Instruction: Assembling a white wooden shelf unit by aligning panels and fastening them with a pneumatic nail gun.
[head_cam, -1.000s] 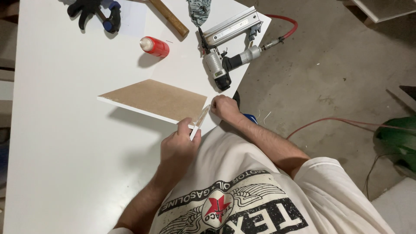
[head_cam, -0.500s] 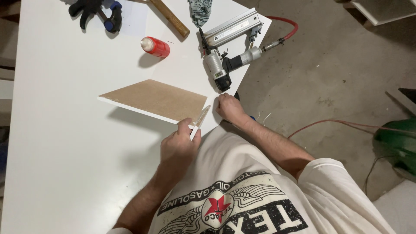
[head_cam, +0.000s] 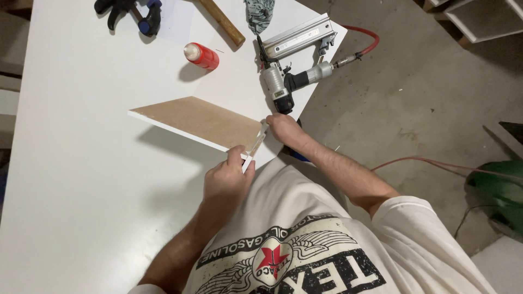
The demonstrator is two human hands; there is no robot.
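Head view: on the white tabletop [head_cam: 81,190], a brown board [head_cam: 204,120] lies flat near the right edge. Along its right end sits 1 thin pale strip [head_cam: 254,147]. The left hand [head_cam: 226,182] pinches the strip's near end, fingers closed on it; the right hand [head_cam: 283,128] presses its far end, fingers seemingly bent onto it. The strip looks light, stiff and easily snapped, best held at both ends. A nailer [head_cam: 289,71] lies beyond. The strip's middle is hard to make out.
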